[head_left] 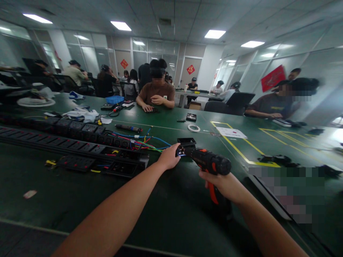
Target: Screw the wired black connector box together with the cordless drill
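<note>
Forearms (115, 203) cropped, drill (210, 160), part (180, 151) (perhaps metal) half-hidden

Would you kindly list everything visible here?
Drill: one, black and orange, centre right
Part: one, dark and blue, centre
Power strips: several, black, left
Wires: several, mixed colours, left of part
Ring: one, white, beyond drill
Sheet: one, white, right of ring
Basket: one, blue, back left
Table: one, green, beneath these
Co-workers: several, variously dressed, background
Signs: at least three, red, background
Lights: several, white, overhead
Left hand: one, bare, at part
Right hand: one, bare, on drill
</note>
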A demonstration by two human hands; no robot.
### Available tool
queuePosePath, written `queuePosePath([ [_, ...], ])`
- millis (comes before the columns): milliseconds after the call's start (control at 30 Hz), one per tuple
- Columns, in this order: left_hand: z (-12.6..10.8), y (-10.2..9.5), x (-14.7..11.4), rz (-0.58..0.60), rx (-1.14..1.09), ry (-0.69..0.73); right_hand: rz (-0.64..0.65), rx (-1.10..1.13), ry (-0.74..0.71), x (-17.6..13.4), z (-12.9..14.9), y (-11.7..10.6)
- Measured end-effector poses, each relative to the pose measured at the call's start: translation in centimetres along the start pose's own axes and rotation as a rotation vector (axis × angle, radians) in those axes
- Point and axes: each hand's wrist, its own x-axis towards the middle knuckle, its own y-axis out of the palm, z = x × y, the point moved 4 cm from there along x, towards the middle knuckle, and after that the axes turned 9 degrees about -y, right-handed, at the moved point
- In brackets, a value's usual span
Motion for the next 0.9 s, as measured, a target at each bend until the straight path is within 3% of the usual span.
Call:
queuePosePath([
  [900, 0.37, 0.13, 0.09, 0.010, -0.011, 0.006, -0.032, 0.062, -0.022, -0.12, 0.69, 0.08],
])
